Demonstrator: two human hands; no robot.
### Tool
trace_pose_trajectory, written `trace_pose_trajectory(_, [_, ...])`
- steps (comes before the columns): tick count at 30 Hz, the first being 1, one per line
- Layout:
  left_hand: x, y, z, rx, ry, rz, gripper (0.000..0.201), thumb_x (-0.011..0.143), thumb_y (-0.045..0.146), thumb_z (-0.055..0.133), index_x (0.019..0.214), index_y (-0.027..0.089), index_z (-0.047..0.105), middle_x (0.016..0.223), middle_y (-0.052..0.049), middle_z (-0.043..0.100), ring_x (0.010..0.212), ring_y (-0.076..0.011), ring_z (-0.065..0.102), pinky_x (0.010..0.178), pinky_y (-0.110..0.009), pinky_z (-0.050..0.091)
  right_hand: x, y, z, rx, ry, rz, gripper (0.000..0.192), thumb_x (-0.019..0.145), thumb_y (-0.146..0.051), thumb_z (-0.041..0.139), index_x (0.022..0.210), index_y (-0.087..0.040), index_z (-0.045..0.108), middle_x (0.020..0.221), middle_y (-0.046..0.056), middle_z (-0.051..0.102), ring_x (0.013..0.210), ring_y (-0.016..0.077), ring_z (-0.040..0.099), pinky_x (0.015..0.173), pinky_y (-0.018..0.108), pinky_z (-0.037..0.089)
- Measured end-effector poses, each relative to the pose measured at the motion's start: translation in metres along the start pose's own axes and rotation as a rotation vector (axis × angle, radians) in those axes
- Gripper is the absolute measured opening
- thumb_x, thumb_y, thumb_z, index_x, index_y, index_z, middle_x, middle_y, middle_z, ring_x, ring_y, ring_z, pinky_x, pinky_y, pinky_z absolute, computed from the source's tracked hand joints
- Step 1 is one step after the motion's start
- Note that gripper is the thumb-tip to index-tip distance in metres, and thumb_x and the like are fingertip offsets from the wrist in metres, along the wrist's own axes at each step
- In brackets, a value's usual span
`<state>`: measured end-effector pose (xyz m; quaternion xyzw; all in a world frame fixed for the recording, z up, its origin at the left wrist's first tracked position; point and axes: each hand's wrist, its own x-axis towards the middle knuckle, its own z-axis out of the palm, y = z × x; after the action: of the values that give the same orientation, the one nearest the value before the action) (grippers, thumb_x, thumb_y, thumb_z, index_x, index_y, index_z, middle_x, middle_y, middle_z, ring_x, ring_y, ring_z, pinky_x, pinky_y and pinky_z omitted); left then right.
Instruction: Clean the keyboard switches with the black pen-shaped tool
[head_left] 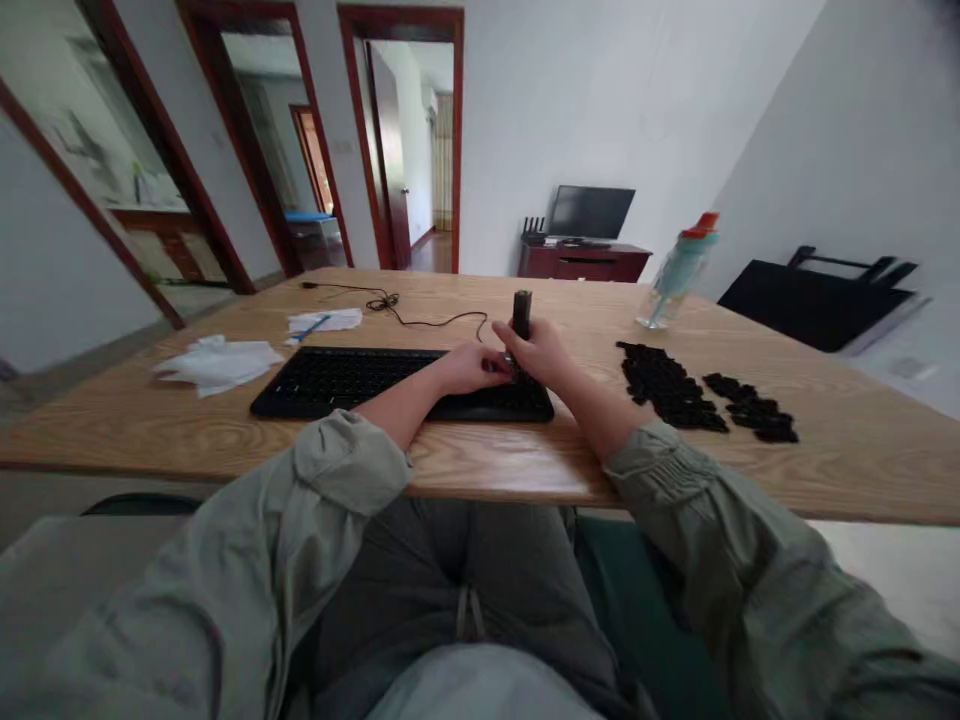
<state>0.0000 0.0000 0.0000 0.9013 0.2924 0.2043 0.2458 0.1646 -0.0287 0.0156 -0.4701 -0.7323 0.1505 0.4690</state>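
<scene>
the right hand clamps an upright dark tool over the right end of the keyboard; the left hand pinches at its base, steadying. keeping the tool vertical looks wise. loose keycaps lie nearby.

Bare wooden tabletop lies open just before both hands. Right of the right hand, piles of loose black keycaps block the way; beyond, a clear plastic bottle stands. Far left, crumpled white tissues.
</scene>
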Motion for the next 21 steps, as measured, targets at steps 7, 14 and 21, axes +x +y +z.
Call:
trace_pose_trajectory(7, [0.001,0.002,0.003,0.027,0.059,0.034,0.022,0.081,0.03,0.064,0.093,0.015,0.076,0.086,-0.004,0.074,0.078,-0.0159,0.062,0.075,-0.026,0.045,-0.003,0.011,0.008,-0.018,0.033,-0.045,0.043,0.087,-0.055,0.049,0.067,-0.017,0.056,0.059,0.0,0.05,0.057,0.013,0.045,0.056,0.026,0.034])
trace_pose_trajectory(14, [0.003,0.001,0.003,0.059,0.049,0.087,0.021,0.082,0.027,0.062,0.092,0.015,0.076,0.081,-0.003,0.072,0.072,-0.0147,0.06,0.072,-0.025,0.043,-0.007,0.011,0.013,-0.075,0.108,-0.047,0.049,0.089,-0.059,0.044,0.066,-0.018,0.055,0.058,0.001,0.051,0.055,0.0132,0.044,0.054,0.027,0.032])
trace_pose_trajectory(21, [0.002,0.006,0.003,0.077,0.065,0.038,0.025,0.084,0.032,0.061,0.095,0.014,0.075,0.075,-0.002,0.07,0.066,-0.0136,0.057,0.067,-0.025,0.041,-0.007,0.015,0.016,-0.094,0.186,-0.026,0.051,0.088,-0.063,0.043,0.064,-0.019,0.052,0.055,0.0,0.048,0.052,0.0126,0.041,0.049,0.027,0.027])
